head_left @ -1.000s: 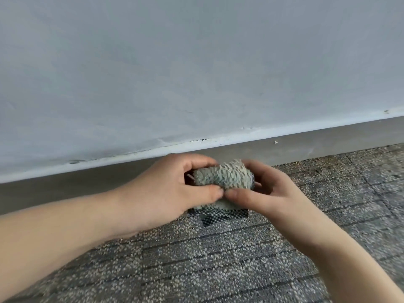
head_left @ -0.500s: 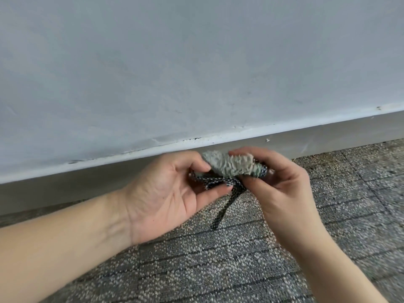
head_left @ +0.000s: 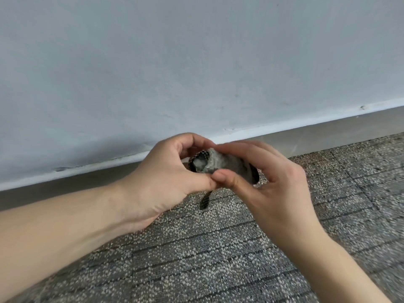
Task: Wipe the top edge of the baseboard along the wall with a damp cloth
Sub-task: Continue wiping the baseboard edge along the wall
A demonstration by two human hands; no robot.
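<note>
1. Grey carpet (head_left: 196, 259) lies under my left hand (head_left: 166, 178), whose fingers curl round the cloth (head_left: 218, 164).
2. I see the bunched cloth between both hands, just in front of the baseboard (head_left: 328, 136).
3. My right hand (head_left: 269, 182) pinches its other end.

Nubbly woven cloth (head_left: 220, 164), matt painted wall (head_left: 196, 73), rough looped carpet (head_left: 218, 259).

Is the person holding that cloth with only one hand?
No, the left hand and the right hand both grip the bunched cloth between thumb and fingers, in front of the baseboard.
</note>
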